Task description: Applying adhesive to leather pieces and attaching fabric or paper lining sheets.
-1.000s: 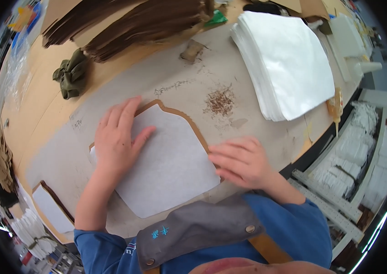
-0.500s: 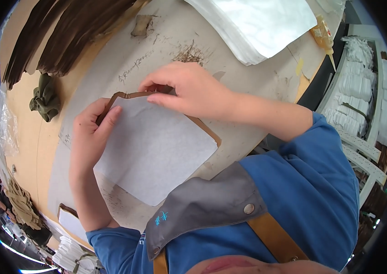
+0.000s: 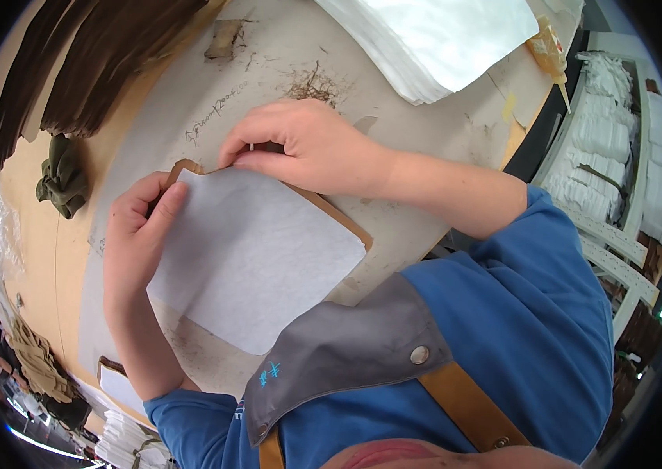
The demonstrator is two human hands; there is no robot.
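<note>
A white sheet [image 3: 260,258], paper or thin fabric, lies over a brown piece [image 3: 331,216] whose edge shows along the far side and the upper left corner. My left hand [image 3: 143,219] is closed on the left edge of both layers, the thumb on top of the white sheet. At the far edge my right hand [image 3: 292,148] pinches the rim between thumb and fingertips, near the upper left corner. The fingertips of that hand partly hide the edge they grip.
A thick stack of white sheets [image 3: 440,47] stands at the far right, beside a yellowish bottle [image 3: 547,51]. Dark brown strips [image 3: 104,62] and a crumpled olive cloth [image 3: 64,176] lie at the far left. White bundles fill a rack [image 3: 600,148] on the right.
My right hand has slid left along the far edge, toward the corner. The whole scene has shifted slightly left in view. Both hands keep hold of the layers.
</note>
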